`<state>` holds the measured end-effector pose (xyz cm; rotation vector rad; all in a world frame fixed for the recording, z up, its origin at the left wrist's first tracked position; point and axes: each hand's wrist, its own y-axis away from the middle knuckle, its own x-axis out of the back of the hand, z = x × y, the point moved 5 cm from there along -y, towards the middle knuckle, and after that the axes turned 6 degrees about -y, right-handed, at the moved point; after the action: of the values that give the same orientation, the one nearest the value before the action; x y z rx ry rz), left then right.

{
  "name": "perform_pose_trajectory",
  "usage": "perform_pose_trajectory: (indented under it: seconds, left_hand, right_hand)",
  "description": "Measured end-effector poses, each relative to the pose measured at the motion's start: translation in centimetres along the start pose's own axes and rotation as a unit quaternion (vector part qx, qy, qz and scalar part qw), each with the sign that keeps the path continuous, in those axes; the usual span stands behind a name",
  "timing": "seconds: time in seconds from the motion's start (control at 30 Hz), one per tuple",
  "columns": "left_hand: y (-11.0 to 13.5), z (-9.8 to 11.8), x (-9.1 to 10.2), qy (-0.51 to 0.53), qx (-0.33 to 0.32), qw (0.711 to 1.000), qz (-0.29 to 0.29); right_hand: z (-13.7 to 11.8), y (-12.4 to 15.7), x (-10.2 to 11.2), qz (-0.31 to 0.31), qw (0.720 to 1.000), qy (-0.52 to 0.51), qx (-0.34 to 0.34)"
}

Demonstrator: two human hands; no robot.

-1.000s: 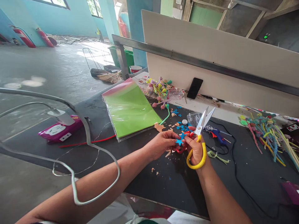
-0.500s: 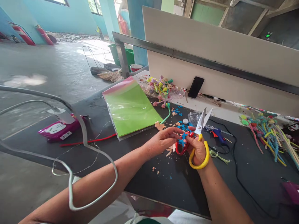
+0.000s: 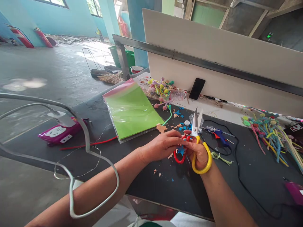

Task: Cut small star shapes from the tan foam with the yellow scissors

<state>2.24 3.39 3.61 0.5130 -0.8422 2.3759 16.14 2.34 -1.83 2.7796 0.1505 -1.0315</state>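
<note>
My right hand [image 3: 199, 153] is closed around a pair of scissors [image 3: 194, 127], with a yellow loop over the hand and a red loop to its left. The blades point up and away, slightly apart. My left hand [image 3: 163, 145] meets the right fingertips, its fingers pinched at a blue paper star [image 3: 181, 150] that shows just beneath them, inside the red loop. The fingers partly hide the star. Blue paper stars and peach scraps [image 3: 161, 127] lie on the dark table just beyond the hands.
A plastic-wrapped green paper pack [image 3: 134, 116] lies left. Behind it are fuzzy stem flowers [image 3: 163, 88]; a phone [image 3: 197, 89] leans on the white board. Right are a blue glue gun [image 3: 222, 138], its cord and pipe cleaners [image 3: 272, 135]. A looping cable [image 3: 88, 138] crosses above my left forearm.
My left fingers have closed in over the blue star and against my right fingertips, covering more of it. The scissors have shifted slightly left, their blades closer together.
</note>
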Motion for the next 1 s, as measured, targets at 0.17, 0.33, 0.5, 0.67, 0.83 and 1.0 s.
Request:
perform_pose_trajectory:
  seconds: [0.17, 0.33, 0.5, 0.67, 0.83, 1.0]
  left_hand:
    - [0.0, -0.1, 0.1, 0.007, -0.007, 1.0, 0.013]
    - [-0.1, -0.5, -0.4, 0.07, 0.016, 0.997, 0.032]
    - [0.0, -1.9, -1.2, 0.258, 0.129, 0.956, 0.051]
    - [0.4, -3.2, -1.6, 0.363, 0.218, 0.905, 0.048]
    - [0.6, -3.4, -2.0, 0.406, 0.245, 0.88, 0.032]
    - [0.3, -4.2, -0.3, 0.445, 0.249, 0.849, 0.134]
  right_hand:
    - [0.4, 0.1, -0.2, -0.012, 1.0, 0.008, -0.02]
    - [0.4, 0.5, -1.0, -0.031, 0.998, 0.016, -0.044]
    - [0.3, 0.5, -0.9, -0.033, 0.999, 0.021, -0.029]
    - [-0.2, 0.2, -0.2, -0.008, 0.999, 0.024, 0.03]
    - [-0.9, 0.2, -0.1, 0.003, 0.996, 0.038, 0.08]
    - [-1.9, 0.8, -0.9, 0.032, 0.982, 0.166, 0.085]
